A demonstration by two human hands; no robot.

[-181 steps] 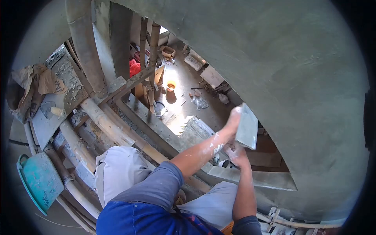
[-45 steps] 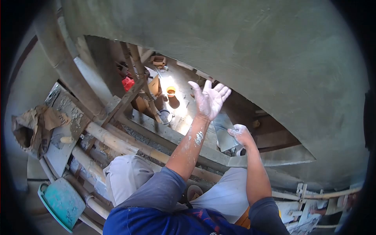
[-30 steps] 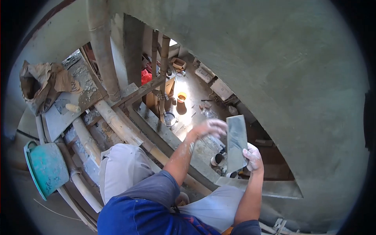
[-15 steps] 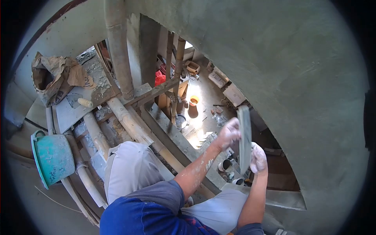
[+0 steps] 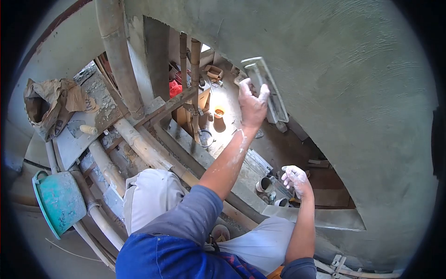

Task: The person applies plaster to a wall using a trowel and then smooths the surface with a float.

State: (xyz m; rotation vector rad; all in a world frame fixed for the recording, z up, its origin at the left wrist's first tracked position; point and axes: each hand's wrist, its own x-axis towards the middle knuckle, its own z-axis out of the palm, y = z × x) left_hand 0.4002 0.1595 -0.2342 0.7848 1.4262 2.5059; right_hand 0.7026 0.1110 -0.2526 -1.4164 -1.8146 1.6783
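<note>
My left hand (image 5: 253,104) is wrapped round the handle of a plastering float (image 5: 277,104), a flat rectangular tool smeared with grey. The float is tilted close to the sloping edge of the grey plastered wall (image 5: 344,93); whether it touches cannot be told. Lower down, my right hand (image 5: 296,180) is whitened with dust or plaster. Its fingers are loosely bent and apart, with nothing visible in them. It hovers in front of the opening under the wall.
Bamboo poles (image 5: 141,142) and a board (image 5: 74,142) form scaffolding at left. A torn paper sack (image 5: 53,104) and a roller (image 5: 88,129) lie there, with a green tub (image 5: 60,200) beside. Through the opening, far below, are an orange bucket (image 5: 219,113) and a cardboard box (image 5: 213,72).
My left hand has carried the float up and left toward the wall edge, turning its face. My right hand has come away from the float and sits slightly lower. The view has shifted a little.
</note>
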